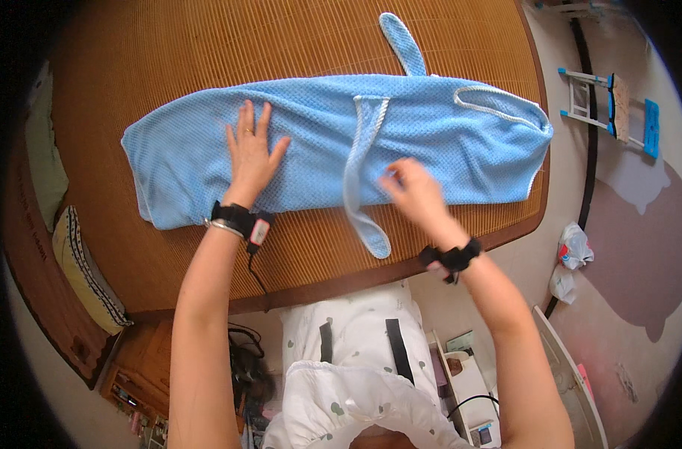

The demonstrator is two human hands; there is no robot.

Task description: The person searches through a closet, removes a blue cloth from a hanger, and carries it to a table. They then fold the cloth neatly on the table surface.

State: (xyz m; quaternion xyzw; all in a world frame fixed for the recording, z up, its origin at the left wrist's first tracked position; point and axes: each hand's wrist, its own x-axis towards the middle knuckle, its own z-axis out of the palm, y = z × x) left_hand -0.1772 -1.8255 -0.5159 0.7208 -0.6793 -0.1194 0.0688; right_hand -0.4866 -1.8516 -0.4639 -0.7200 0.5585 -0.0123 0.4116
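Note:
A light-blue textured plush robe [313, 140] with white-stitched trim lies lengthwise on the bamboo mat, folded into a long strip. My left hand [254, 149] rests flat on its left half, fingers spread. Over the cloth right of the middle is my right hand [414, 182], blurred, its fingers curled and seemingly holding nothing. Just left of that hand a fabric belt [355, 168] trails down past the robe's lower edge onto the mat. Another strap [402, 45] sticks out beyond the far edge. A trimmed opening [501, 106] shows at the right end.
The bamboo mat [217, 264] covers a bed with a brown border. Pillows [85, 275] lie along the left side. On the floor to the right are a folding stool [616, 106], plastic bags [575, 247] and a grey-brown rug [638, 252]. An open drawer unit [470, 381] stands near my right arm.

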